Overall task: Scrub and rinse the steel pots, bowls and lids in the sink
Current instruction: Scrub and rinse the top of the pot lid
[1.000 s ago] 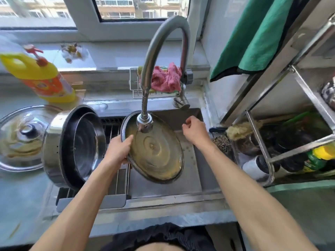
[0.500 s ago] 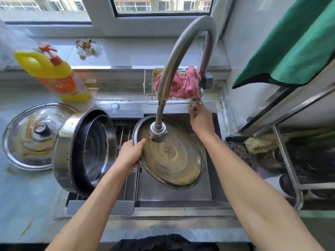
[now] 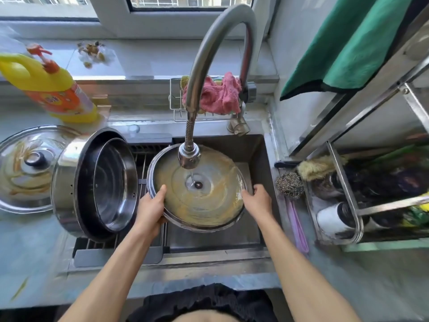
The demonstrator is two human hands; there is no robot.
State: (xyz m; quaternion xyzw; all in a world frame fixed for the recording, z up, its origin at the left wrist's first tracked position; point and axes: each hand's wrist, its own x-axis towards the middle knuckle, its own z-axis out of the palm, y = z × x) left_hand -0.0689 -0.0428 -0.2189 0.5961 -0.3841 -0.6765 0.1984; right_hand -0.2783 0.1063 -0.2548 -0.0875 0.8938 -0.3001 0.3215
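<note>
Fingers [image 3: 162, 190] of both hands gripping soiled lid [image 3: 199, 194] by opposite rims, best tilted beneath faucet [image 3: 189, 156] stream.

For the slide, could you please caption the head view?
Both hands, left hand and right hand, hold a greasy steel lid under the running faucet.
</note>
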